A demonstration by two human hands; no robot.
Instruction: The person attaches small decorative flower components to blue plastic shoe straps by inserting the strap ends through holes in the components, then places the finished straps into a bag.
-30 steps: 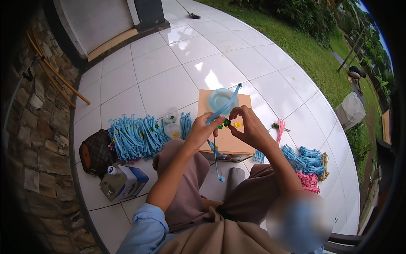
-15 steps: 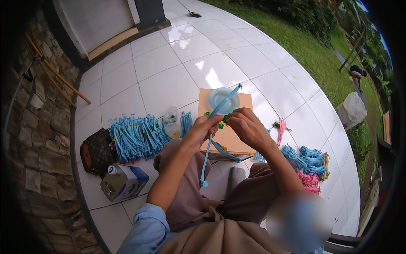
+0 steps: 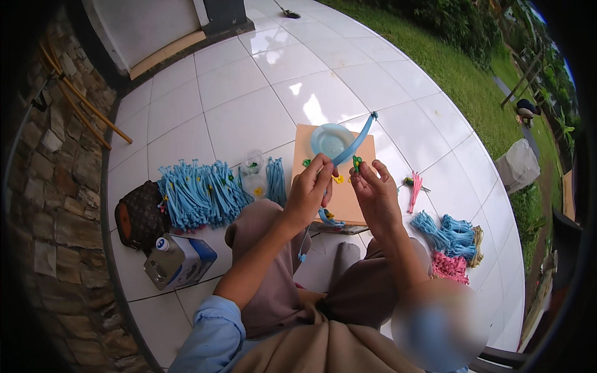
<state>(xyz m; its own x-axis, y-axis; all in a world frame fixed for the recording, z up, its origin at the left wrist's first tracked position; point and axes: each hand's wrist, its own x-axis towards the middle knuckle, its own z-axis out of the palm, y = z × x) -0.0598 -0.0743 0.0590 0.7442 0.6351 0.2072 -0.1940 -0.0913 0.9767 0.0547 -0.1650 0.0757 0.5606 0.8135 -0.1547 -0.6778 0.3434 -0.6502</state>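
My left hand (image 3: 309,191) pinches a light blue fabric strap (image 3: 356,147); its knotted far end points up and right, and a thin part hangs below the hand. Just right of it, my right hand (image 3: 380,198) holds a small green flower-shaped piece (image 3: 357,163) at its fingertips, apart from the strap. Beneath both hands is a tan board (image 3: 303,138) bearing a pale blue dish (image 3: 315,134) and several small yellow pieces (image 3: 339,179). Another blue strap (image 3: 329,219) lies at the board's near edge.
To the left lie many blue straps (image 3: 199,193), clear plastic cups (image 3: 254,184), a brown bag (image 3: 142,217) and a metal can (image 3: 180,261). Pink straps (image 3: 415,193), blue bundles (image 3: 459,236) and a pink bundle (image 3: 451,267) lie right. A person (image 3: 527,109) bends over on the lawn.
My hands have moved apart. The right hand has drawn back from the strap and turned, showing the green piece at its fingertips. The strap's upper end has swung to the right.
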